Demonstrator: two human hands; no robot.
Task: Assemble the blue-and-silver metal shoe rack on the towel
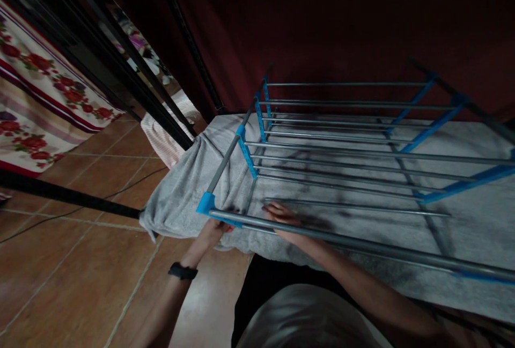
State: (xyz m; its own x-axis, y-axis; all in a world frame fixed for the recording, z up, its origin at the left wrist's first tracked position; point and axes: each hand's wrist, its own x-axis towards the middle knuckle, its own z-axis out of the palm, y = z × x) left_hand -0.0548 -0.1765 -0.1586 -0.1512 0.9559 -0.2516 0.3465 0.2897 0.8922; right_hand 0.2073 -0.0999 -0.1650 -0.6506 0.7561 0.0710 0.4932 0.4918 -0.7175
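A rack of grey metal tubes and blue plastic brackets lies across a grey blanket [185, 187]. At its near left corner is a blue bracket [207, 204], and my left hand [216, 229] is closed on its lower part; the bracket and frame partly hide the fingers. My right hand [284, 219] reaches inside the frame, behind the near long tube [346, 238]. Its fingers are curled at the left end of a separate metal tube [362, 207], which sits low over the blanket. The exact contact there is hard to make out.
Dark metal posts [72, 193] stand at the left, over a tiled floor [84, 251] with a thin cable. A floral curtain [44, 96] hangs beyond them. A dark red surface [341, 26] rises behind the rack. A pale striped cloth [161, 136] lies beside the blanket.
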